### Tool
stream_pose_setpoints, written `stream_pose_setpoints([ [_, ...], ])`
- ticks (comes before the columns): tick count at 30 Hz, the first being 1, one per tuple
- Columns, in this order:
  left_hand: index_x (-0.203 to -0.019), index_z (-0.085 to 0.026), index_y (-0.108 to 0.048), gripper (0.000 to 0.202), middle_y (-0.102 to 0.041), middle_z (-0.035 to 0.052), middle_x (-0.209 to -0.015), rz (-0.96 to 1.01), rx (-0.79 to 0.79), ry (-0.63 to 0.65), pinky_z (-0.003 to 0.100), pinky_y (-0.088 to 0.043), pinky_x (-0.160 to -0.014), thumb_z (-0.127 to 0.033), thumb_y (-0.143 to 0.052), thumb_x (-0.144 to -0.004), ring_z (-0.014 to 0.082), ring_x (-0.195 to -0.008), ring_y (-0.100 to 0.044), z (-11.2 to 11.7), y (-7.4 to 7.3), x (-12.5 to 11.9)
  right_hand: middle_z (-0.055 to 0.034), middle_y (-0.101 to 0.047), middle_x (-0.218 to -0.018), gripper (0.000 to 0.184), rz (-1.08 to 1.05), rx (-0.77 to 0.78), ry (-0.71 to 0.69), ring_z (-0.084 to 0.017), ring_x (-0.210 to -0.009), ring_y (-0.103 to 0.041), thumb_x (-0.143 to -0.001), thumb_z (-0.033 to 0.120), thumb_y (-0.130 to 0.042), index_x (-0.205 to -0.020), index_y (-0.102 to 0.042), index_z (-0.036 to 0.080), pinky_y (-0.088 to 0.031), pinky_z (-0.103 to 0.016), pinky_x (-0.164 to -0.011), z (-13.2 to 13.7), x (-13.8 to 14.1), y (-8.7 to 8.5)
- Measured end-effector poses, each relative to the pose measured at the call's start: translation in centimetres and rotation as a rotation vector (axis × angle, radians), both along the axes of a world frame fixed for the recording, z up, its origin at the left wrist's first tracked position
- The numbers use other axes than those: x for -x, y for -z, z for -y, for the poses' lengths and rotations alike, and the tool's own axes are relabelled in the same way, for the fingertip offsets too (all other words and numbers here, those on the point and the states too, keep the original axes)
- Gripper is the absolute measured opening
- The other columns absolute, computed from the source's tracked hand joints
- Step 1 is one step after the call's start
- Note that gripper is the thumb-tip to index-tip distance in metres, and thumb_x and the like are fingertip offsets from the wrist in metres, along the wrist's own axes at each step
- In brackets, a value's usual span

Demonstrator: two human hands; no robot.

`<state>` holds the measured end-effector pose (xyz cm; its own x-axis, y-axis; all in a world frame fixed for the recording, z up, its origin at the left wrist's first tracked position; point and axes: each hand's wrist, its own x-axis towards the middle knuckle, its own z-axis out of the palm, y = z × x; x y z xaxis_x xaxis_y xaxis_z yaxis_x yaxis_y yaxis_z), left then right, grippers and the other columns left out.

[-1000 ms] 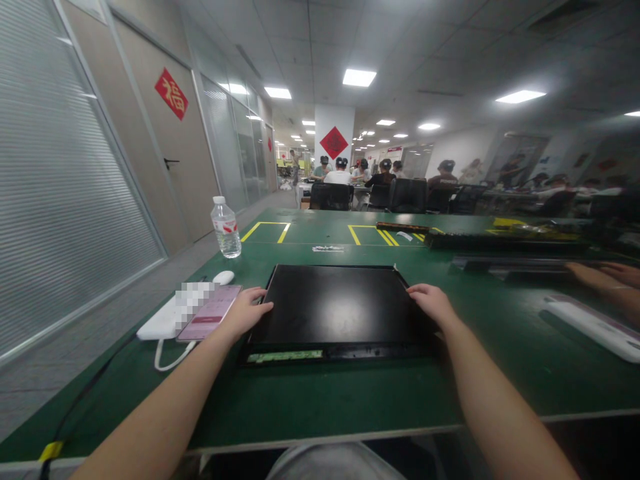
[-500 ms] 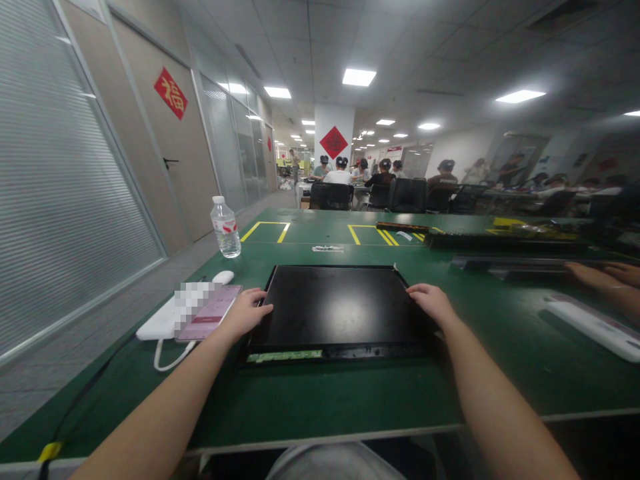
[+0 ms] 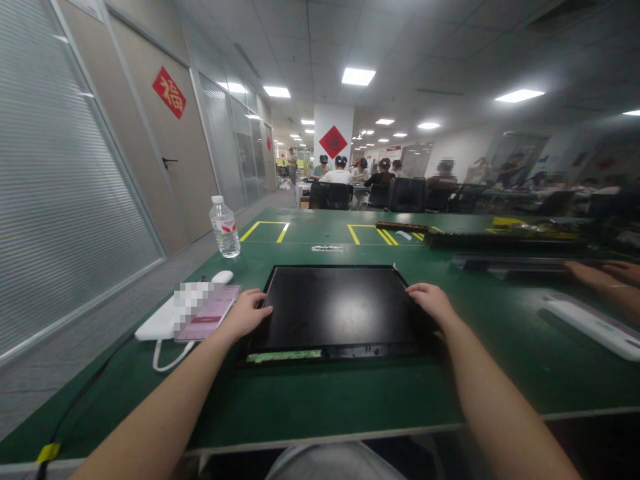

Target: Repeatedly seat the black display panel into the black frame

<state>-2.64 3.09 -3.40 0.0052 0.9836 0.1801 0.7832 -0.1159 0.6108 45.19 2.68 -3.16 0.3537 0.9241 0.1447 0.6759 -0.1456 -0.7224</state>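
Observation:
A black flat screen panel (image 3: 336, 307) lies face up on the green table (image 3: 320, 393) in front of me, with a strip of green circuit board along its near edge. My left hand (image 3: 245, 313) grips the panel's left edge, fingers curled over it. On the panel's right edge rests my right hand (image 3: 431, 301), its fingers curled down over the side.
A pink phone (image 3: 207, 312) lies on a white power bank (image 3: 160, 323) left of the panel, with a white mouse (image 3: 223, 276) and a water bottle (image 3: 225, 228) behind. Another person's hands (image 3: 607, 275) and a white device (image 3: 593, 327) are at right. Dark panels (image 3: 500, 241) lie farther back.

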Motion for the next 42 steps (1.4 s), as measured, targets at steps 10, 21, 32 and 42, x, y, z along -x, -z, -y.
stream_pose_setpoints([
  [10,-0.1,-0.012,-0.075,0.041,-0.062,0.0179,-0.133,-0.077,-0.003,0.015,0.042,-0.045,-0.104,-0.038,-0.064,-0.069,0.0346,-0.125,-0.057,0.1,-0.1,0.0,-0.0039,-0.075,-0.083,0.023,0.013,0.009,0.005,-0.02,-0.078,-0.066,-0.069,0.024,-0.057,-0.081,-0.078,0.023,-0.047,-0.03,-0.076,0.0,-0.2,0.1],
  [21,-0.11,-0.006,-0.072,0.047,-0.057,0.0244,-0.138,-0.126,0.035,0.032,0.043,-0.043,-0.104,-0.035,-0.06,-0.074,0.0348,-0.127,-0.055,0.7,-0.8,-0.4,-0.0036,-0.073,-0.077,0.02,0.038,0.028,0.028,-0.02,-0.076,-0.066,-0.071,0.021,-0.059,-0.079,-0.077,0.022,-0.046,-0.027,-0.072,0.7,0.6,-0.9],
  [32,-0.107,-0.01,-0.072,0.046,-0.061,0.0208,-0.134,-0.181,0.006,0.019,0.042,-0.04,-0.109,-0.038,-0.06,-0.072,0.0346,-0.126,-0.056,0.8,-0.8,-0.5,-0.0037,-0.075,-0.084,0.02,0.097,0.013,0.005,-0.02,-0.083,-0.068,-0.074,0.019,-0.059,-0.081,-0.077,0.022,-0.047,-0.026,-0.074,0.5,0.4,-0.5],
  [42,-0.123,-0.014,-0.066,0.057,-0.054,0.0185,-0.139,-0.281,-0.093,0.184,0.05,-0.037,-0.111,-0.045,-0.061,-0.075,0.0363,-0.129,-0.051,2.1,-1.3,-0.9,-0.005,-0.076,-0.096,0.024,0.198,0.013,-0.019,-0.021,-0.091,-0.069,-0.079,0.02,-0.056,-0.091,-0.077,0.021,-0.049,-0.027,-0.079,0.8,0.9,-0.6],
])
